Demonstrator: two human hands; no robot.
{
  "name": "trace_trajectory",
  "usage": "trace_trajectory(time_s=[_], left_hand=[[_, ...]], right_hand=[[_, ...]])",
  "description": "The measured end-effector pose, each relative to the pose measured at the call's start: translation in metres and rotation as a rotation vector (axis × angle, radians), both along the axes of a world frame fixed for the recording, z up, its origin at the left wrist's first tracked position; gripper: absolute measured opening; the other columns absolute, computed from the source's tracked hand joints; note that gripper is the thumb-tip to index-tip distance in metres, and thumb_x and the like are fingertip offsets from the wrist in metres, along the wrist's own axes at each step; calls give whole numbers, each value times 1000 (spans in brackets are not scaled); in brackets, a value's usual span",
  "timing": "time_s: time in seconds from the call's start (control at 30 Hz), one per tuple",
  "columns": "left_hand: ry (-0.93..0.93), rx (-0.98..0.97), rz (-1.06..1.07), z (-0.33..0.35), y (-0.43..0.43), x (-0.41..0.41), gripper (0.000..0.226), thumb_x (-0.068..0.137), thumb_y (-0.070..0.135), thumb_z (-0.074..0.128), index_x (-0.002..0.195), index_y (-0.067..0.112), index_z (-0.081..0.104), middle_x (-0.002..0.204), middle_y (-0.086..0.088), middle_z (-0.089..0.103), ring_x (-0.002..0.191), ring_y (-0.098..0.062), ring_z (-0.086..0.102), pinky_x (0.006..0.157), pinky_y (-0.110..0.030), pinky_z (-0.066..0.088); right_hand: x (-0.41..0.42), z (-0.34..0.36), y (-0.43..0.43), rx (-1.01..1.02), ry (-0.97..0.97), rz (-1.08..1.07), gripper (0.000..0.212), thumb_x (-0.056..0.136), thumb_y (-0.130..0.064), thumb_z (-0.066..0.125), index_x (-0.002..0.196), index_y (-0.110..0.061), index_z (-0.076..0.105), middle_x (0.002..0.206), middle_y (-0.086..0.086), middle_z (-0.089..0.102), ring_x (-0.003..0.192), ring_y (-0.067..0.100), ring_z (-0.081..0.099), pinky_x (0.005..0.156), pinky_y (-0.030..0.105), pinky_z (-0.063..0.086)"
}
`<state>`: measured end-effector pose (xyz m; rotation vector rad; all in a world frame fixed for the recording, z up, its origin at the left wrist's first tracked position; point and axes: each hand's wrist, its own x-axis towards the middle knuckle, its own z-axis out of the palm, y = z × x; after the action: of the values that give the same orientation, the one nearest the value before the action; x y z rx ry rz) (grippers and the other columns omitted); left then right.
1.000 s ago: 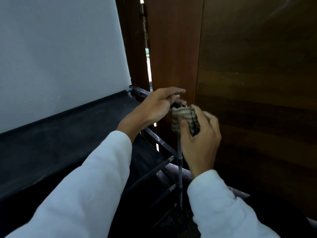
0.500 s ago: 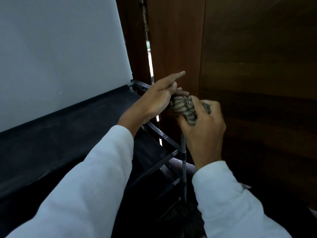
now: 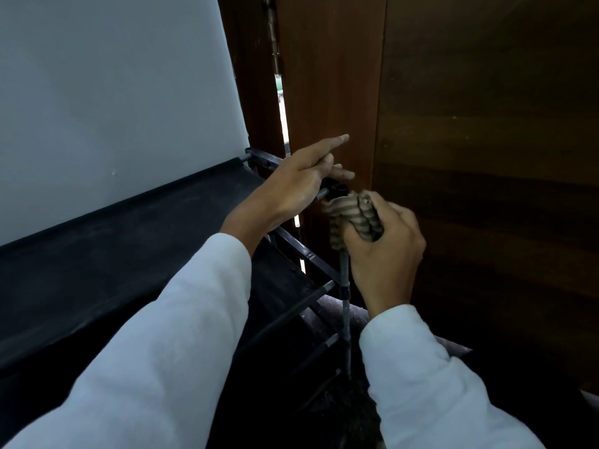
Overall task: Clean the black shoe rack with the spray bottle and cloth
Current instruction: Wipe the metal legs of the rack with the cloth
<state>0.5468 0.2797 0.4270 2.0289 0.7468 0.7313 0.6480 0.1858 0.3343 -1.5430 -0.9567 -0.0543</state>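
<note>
Right hand [image 3: 385, 254] clenches striped grey-beige cloth [image 3: 356, 218] round near-right post [image 3: 345, 303] of black metal shoe rack [image 3: 306, 252] to wipe it; left hand [image 3: 291, 189], fingers straight, steadies top rail [image 3: 324, 193]

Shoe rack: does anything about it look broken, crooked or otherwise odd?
Nothing stands out. The bars of the shoe rack look straight and joined. The right hand grips the striped cloth around the corner post, and the left hand rests on the top rail. No spill shows.

Matt black fabric shelf [image 3: 107, 254] on dull metal tubes, ribbed striped cloth [image 3: 356, 215] (woven), glossy wooden door [image 3: 486, 124].
</note>
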Motion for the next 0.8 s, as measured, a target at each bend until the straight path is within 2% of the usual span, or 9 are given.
trace_trajectory(time_s=[0.07,0.13,0.27,0.33,0.4,0.5,0.67,0.73,0.8], left_hand=[[-1,2,-11,-1,2,0,44,108,19,26,151,26,33,124,-3,68,137,-12,44,108,-27,28],[-5,-4,-16,-1,3,-1,43,108,20,26,151,27,34,124,-3,69,137,-12,45,112,-32,28],[-1,-1,-12,0,3,-2,43,108,18,27,150,26,35,121,-1,70,134,-9,48,94,-12,30],[-5,-3,-11,0,2,-2,44,108,18,27,150,26,34,122,-2,69,134,-9,47,89,-9,28],[-4,-7,-9,1,0,-2,44,108,18,27,151,26,33,123,-2,69,135,-9,46,85,-8,29],[-1,-10,-14,2,-2,-1,44,108,18,27,151,25,33,124,-3,68,136,-10,45,88,-11,29],[15,-12,-25,2,-1,-1,43,108,19,28,150,25,35,124,0,68,135,-9,46,97,-18,29],[49,-4,-24,2,-1,-1,42,107,19,31,148,24,40,124,1,67,131,-7,48,94,-15,34],[119,49,-18,2,-2,-1,37,105,18,38,139,23,51,124,5,66,124,-3,52,98,-20,42]], right_hand=[[-4,0,4,17,9,6,49,82,-21,77,130,-22,65,122,2,56,104,10,56,83,5,37],[-5,-6,5,-27,-20,16,52,84,-23,77,133,-21,62,127,6,56,109,14,57,86,12,41],[4,-37,2,-310,-139,87,53,86,-25,75,137,-23,58,128,6,55,112,22,56,87,24,42],[6,-57,-1,-520,-172,134,52,90,-29,70,139,-26,55,131,6,53,117,27,56,89,26,41],[8,-70,-3,-579,-149,149,51,91,-32,69,140,-27,55,133,5,53,118,27,55,92,25,42],[7,-73,-4,-446,-34,153,48,89,-29,72,135,-25,60,129,6,56,114,24,58,88,18,38],[1,-35,5,24,16,91,47,83,-15,78,128,-17,66,120,7,63,101,11,60,81,-4,36],[5,-20,11,93,-17,86,43,84,-19,77,127,-17,67,118,7,65,100,7,59,79,-7,34],[9,-16,13,56,-19,136,43,85,-20,76,127,-17,67,117,7,65,98,7,60,76,-6,35]])
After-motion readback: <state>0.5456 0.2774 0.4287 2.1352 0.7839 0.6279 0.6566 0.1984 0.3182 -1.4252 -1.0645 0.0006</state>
